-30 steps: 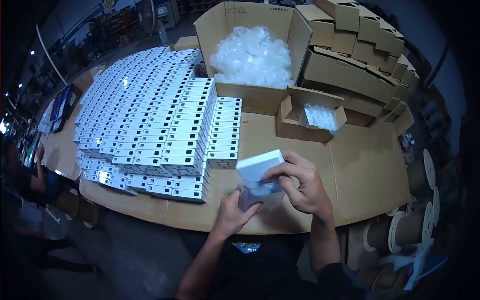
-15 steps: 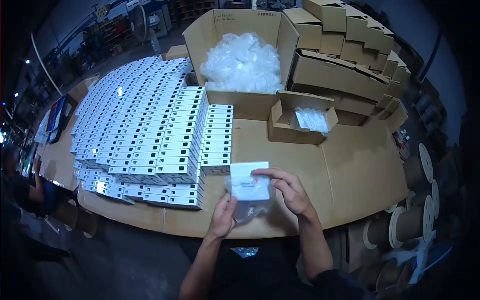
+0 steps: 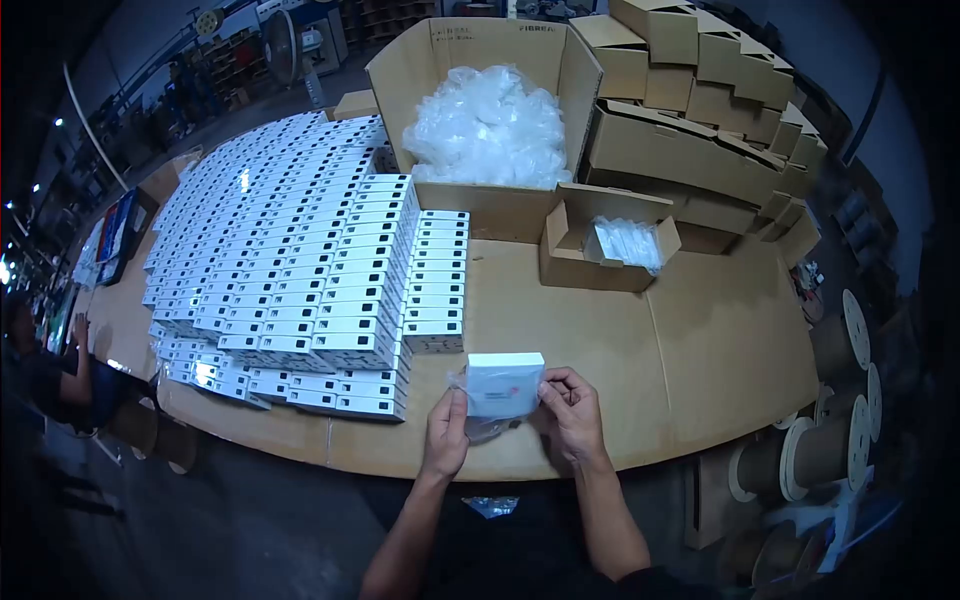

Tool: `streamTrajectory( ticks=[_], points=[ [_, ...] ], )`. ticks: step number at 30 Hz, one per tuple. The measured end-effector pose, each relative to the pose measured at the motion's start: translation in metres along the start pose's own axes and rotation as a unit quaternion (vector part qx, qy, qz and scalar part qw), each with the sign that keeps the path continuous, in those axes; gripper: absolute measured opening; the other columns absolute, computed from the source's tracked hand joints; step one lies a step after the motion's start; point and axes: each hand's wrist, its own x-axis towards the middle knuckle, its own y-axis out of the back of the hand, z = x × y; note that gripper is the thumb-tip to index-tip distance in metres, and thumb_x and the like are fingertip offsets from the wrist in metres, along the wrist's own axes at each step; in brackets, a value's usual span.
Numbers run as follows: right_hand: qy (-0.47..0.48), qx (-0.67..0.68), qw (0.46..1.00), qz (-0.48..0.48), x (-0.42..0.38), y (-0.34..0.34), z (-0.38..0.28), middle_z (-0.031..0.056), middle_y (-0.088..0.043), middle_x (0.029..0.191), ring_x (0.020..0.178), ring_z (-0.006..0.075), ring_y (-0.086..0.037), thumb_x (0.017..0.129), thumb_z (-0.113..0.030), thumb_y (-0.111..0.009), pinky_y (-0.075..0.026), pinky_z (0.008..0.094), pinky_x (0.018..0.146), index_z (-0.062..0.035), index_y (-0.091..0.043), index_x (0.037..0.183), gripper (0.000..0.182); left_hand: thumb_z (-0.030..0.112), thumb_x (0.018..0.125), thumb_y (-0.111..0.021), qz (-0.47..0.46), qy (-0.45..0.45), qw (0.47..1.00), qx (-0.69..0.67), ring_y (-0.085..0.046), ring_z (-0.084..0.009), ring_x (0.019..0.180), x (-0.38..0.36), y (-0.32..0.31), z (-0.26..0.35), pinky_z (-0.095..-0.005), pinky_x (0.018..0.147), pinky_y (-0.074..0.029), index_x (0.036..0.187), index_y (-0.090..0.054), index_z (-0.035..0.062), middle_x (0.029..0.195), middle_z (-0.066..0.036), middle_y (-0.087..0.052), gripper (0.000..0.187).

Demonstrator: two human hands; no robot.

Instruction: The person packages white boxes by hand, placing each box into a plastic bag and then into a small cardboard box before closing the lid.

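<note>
A small white box (image 3: pixel 505 384) with faint print on its front sits inside a clear plastic bag (image 3: pixel 484 430), held up near the table's front edge. My left hand (image 3: pixel 447 432) pinches the bag and box at the left side, thumb on the front. At the right side, my right hand (image 3: pixel 574 412) grips the bag's edge against the box, fingers curled. The bag hangs loose below the box. Just left of it rise tall stacks of similar white boxes (image 3: pixel 345 300) with black squares on their ends.
Behind stands a large open carton (image 3: pixel 480 208) full of clear plastic bags (image 3: pixel 490 130). A smaller open carton (image 3: pixel 590 270) holds bagged white boxes (image 3: pixel 627 243). Brown cartons (image 3: pixel 690 150) are piled at the back right. Spools (image 3: pixel 855 440) stand right of the table; another person (image 3: pixel 75 375) is at far left.
The white box has gone deeper into the bag and sits slightly lower. My right hand has moved from the box's top front down to its right side.
</note>
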Motion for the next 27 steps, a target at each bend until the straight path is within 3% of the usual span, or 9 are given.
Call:
streamTrajectory(
  ticks=[7, 10, 15, 16, 17, 21, 24, 25, 27],
  points=[
    [0.014, 0.009, 1.000, -0.010, 0.004, -0.002, 0.004, 0.0045, -0.068, 0.097, 0.091, 0.0092, -0.063, 0.100, -0.003, -0.067, -0.051, 0.0254, 0.088, 0.0006, -0.064, 0.111, 0.011, 0.028, 0.114, -0.038, 0.029, -0.074, 0.985, 0.152, -0.060, -0.0222, 0.126, 0.004, -0.012, 0.037, -0.0340, 0.111, -0.042, 0.140, -0.057, -0.0082, 0.135, -0.017, -0.065, 0.048],
    [0.023, 0.036, 0.998, -0.051, 0.004, -0.013, -0.002, 0.0079, -0.069, 0.105, 0.101, 0.0128, -0.064, 0.101, -0.003, -0.064, -0.050, 0.0284, 0.096, 0.0005, -0.062, 0.115, 0.015, 0.027, 0.114, -0.038, 0.017, -0.080, 0.988, 0.134, -0.062, -0.0225, 0.122, 0.003, -0.015, 0.038, -0.0338, 0.108, -0.045, 0.138, -0.058, -0.0093, 0.128, -0.017, -0.068, 0.048],
    [0.016, 0.131, 0.988, -0.081, -0.001, -0.021, -0.008, 0.0126, -0.066, 0.119, 0.122, 0.0181, -0.059, 0.099, -0.004, -0.066, -0.044, 0.0318, 0.108, 0.0012, -0.059, 0.128, 0.030, 0.028, 0.114, -0.037, 0.142, -0.075, 0.984, 0.071, -0.064, -0.0205, 0.113, 0.014, -0.013, 0.017, -0.0344, 0.102, -0.048, 0.124, -0.067, -0.0094, 0.120, -0.016, -0.071, 0.049],
    [0.017, 0.153, 0.983, -0.101, -0.004, -0.031, -0.014, 0.0126, -0.066, 0.121, 0.125, 0.0186, -0.057, 0.098, -0.004, -0.068, -0.043, 0.0323, 0.109, 0.0014, -0.058, 0.130, 0.034, 0.028, 0.114, -0.036, 0.147, -0.068, 0.985, 0.063, -0.063, -0.0203, 0.113, 0.015, -0.013, 0.014, -0.0340, 0.103, -0.048, 0.125, -0.065, -0.0094, 0.121, -0.016, -0.070, 0.049],
    [0.043, 0.089, 0.993, -0.070, -0.008, -0.038, -0.008, 0.0098, -0.065, 0.121, 0.120, 0.0161, -0.059, 0.097, -0.007, -0.072, -0.046, 0.0316, 0.105, 0.0018, -0.056, 0.135, 0.042, 0.029, 0.114, -0.036, 0.152, -0.061, 0.985, 0.055, -0.063, -0.0201, 0.114, 0.016, -0.012, 0.010, -0.0337, 0.103, -0.047, 0.127, -0.064, -0.0093, 0.121, -0.016, -0.070, 0.049],
    [0.025, -0.076, 0.997, -0.022, -0.006, -0.028, 0.013, 0.0079, -0.065, 0.122, 0.113, 0.0137, -0.061, 0.096, -0.006, -0.074, -0.051, 0.0294, 0.099, 0.0023, -0.054, 0.136, 0.046, 0.031, 0.114, -0.034, 0.113, -0.034, 0.993, -0.010, -0.059, -0.0231, 0.121, 0.017, -0.024, 0.013, -0.0355, 0.107, -0.045, 0.142, -0.053, -0.0068, 0.133, -0.019, -0.062, 0.050],
    [0.091, -0.057, 0.994, 0.014, -0.004, -0.027, 0.017, 0.0074, -0.065, 0.120, 0.113, 0.0135, -0.061, 0.096, -0.005, -0.074, -0.050, 0.0292, 0.101, 0.0022, -0.055, 0.133, 0.042, 0.033, 0.114, -0.032, 0.227, -0.115, 0.953, 0.162, -0.055, -0.0278, 0.128, 0.011, -0.040, 0.012, -0.0380, 0.110, -0.042, 0.153, -0.040, -0.0033, 0.143, -0.023, -0.052, 0.054],
    [0.143, -0.102, 0.984, 0.021, -0.004, -0.030, 0.013, 0.0078, -0.065, 0.119, 0.112, 0.0136, -0.061, 0.097, -0.005, -0.072, -0.050, 0.0289, 0.101, 0.0024, -0.055, 0.132, 0.039, 0.031, 0.113, -0.033, 0.219, -0.117, 0.946, 0.210, -0.052, -0.0310, 0.132, 0.005, -0.041, 0.014, -0.0401, 0.113, -0.040, 0.156, -0.037, -0.0021, 0.147, -0.024, -0.049, 0.054],
    [0.143, -0.106, 0.984, 0.003, -0.003, -0.028, 0.010, 0.0083, -0.065, 0.120, 0.112, 0.0140, -0.061, 0.098, -0.004, -0.071, -0.050, 0.0288, 0.101, 0.0023, -0.056, 0.131, 0.036, 0.030, 0.114, -0.035, 0.185, -0.102, 0.965, 0.156, -0.054, -0.0258, 0.127, 0.004, -0.050, 0.009, -0.0366, 0.107, -0.044, 0.155, -0.037, -0.0017, 0.142, -0.019, -0.051, 0.052]
  ],
)
